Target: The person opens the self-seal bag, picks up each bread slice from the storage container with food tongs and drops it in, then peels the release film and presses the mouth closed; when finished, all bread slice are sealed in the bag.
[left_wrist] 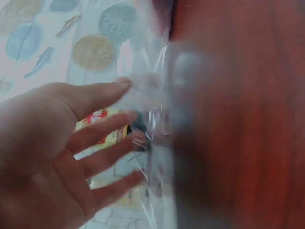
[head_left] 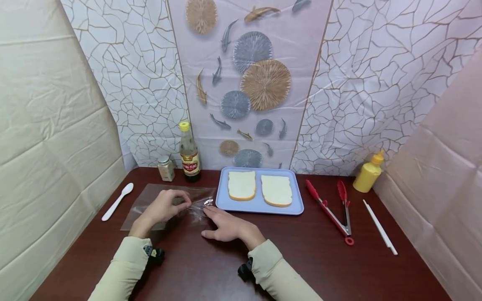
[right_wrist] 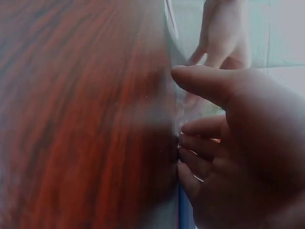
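A clear plastic bag (head_left: 141, 205) lies flat on the table, creased and shiny toward its right end. My left hand (head_left: 165, 207) is over it, thumb and index finger pinching the creased plastic. In the left wrist view, the other fingers of the left hand (left_wrist: 62, 138) spread against the film. My right hand (head_left: 227, 225) rests palm down at the bag's right end, fingertips on the plastic and thumb apart. Seen from the right wrist, its fingers (right_wrist: 202, 140) reach down to the tabletop. Just beyond this hand is a blue tray (head_left: 260, 207) with two bread slices (head_left: 242, 184).
A white spoon (head_left: 117, 202) lies at the left. Behind the bag stand a spice jar (head_left: 166, 169) and a yellow-capped sauce bottle (head_left: 189, 156). Red-tipped tongs (head_left: 335, 217), a yellow squeeze bottle (head_left: 368, 175) and white chopsticks (head_left: 380, 228) are at the right.
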Demonstrator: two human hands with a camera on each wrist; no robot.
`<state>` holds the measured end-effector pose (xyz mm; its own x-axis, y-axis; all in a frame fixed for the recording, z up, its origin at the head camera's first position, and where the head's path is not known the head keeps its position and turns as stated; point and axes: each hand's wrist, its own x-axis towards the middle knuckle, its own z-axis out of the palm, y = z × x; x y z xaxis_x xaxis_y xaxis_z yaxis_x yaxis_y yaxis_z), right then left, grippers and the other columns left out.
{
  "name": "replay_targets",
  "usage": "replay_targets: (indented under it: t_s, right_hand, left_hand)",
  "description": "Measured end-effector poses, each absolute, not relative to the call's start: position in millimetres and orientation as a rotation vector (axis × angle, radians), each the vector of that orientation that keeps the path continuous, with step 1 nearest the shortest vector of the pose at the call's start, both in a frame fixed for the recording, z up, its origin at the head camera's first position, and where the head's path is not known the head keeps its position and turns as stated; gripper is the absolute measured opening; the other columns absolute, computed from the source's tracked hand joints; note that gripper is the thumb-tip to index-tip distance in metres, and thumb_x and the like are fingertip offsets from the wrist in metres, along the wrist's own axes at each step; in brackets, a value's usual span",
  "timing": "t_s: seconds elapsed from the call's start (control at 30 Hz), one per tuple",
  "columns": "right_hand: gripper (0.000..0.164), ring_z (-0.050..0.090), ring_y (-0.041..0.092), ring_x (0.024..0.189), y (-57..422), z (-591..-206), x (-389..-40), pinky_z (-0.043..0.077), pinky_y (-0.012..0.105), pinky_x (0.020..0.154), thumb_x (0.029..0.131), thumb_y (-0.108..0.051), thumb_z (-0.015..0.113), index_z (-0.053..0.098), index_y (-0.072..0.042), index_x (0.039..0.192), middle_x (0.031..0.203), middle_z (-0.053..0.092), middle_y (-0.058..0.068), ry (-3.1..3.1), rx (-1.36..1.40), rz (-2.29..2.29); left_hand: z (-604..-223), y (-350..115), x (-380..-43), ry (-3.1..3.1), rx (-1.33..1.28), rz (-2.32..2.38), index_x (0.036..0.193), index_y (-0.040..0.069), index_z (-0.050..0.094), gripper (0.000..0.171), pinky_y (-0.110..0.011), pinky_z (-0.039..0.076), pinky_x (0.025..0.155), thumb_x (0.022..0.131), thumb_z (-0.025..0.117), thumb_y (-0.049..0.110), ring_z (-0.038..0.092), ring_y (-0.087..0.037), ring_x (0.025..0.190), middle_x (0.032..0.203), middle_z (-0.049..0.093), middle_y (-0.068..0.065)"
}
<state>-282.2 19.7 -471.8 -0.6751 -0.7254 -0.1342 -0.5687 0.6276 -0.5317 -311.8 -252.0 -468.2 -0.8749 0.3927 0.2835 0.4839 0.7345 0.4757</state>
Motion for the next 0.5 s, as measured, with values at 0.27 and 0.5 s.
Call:
replay_targets:
  t_s: [0.27, 0.5]
  right_hand:
    - [0.087, 0.024, 0.023, 0.168, 19.4, -482.7, -286.6, 0.026, 0.040, 0.135, 0.109, -0.043, 0.063, 0.016, -0.011, 0.174, 0.181, 0.024, 0.009, 2.580, -1.055, -0.735]
    - [0.073, 0.035, 0.025, 0.164, 19.2, -482.8, -287.6, 0.035, 0.041, 0.131, 0.109, -0.044, 0.060, 0.037, -0.007, 0.168, 0.174, 0.040, 0.012, 2.631, -1.041, -0.695]
  left_hand:
    - [-447.1, -257.4, -309.3, -2.505, -0.575, -1.091, 0.112, 0.012, 0.076, 0.009, -0.055, 0.062, 0.099, 0.105, 0.074, 0.017, 0.075, -0.022, 0.108, 0.115, 0.081, -0.005]
    - [-439.7, -256.1, -306.7, -2.339, -0.553, -1.029, 0.114, 0.014, 0.077, 0.011, -0.036, 0.062, 0.085, 0.103, 0.075, 0.014, 0.075, -0.016, 0.101, 0.110, 0.082, -0.004]
